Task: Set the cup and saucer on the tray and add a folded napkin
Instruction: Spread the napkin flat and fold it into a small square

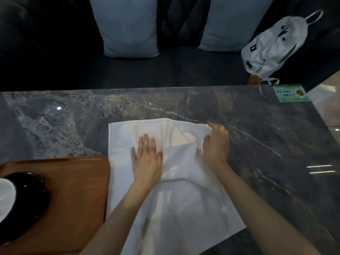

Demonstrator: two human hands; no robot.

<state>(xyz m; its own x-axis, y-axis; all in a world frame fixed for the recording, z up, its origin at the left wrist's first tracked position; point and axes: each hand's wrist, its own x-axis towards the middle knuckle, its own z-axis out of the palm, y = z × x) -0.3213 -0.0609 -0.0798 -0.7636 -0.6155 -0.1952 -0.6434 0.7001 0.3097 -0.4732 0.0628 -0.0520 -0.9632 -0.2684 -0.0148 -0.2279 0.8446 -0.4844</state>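
Observation:
A white cloth napkin [184, 199] lies spread on the dark marble table, partly folded and wrinkled at its far right corner. My left hand [146, 159] rests flat on the napkin's middle with fingers apart. My right hand [216, 142] grips the napkin's far right edge, lifting the fabric a little. At the left stands a brown wooden tray [81, 190]. On the tray sits a black saucer [35, 192] with a white cup [5, 197] on it, both cut off by the frame's left edge.
The marble table [266, 144] ends at the right, where a green card [290, 93] lies at its far corner. Behind the table is a dark sofa with two pale cushions [127, 26] and a white bag [276, 45].

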